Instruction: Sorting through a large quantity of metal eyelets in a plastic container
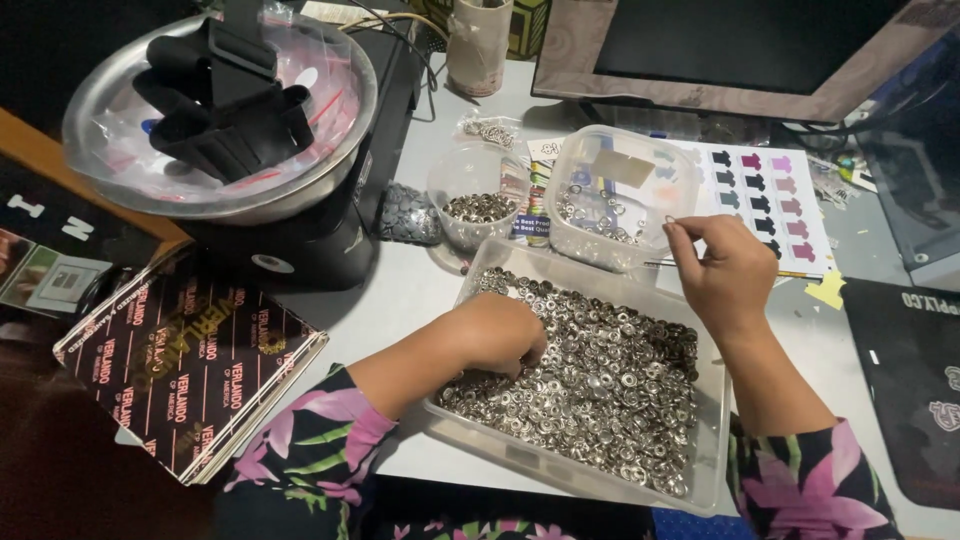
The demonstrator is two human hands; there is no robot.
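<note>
My left hand [495, 335] digs, fingers curled, into the tray [712, 400] of metal rings [600, 375]; my right hand [725, 270] pinches one ring above it. I'd judge sorting underway; next needs a steady placement.

A pale grey counter [420, 290] under dim light carries a dark monitor [740, 45] at 1 o'clock and a steel bowl [330, 165] at 10 o'clock.

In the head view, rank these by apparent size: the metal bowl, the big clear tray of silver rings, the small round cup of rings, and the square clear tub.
1. Big clear tray, though nearness may flatter it.
2. Metal bowl, close behind.
3. Square clear tub.
4. Small round cup.
</note>
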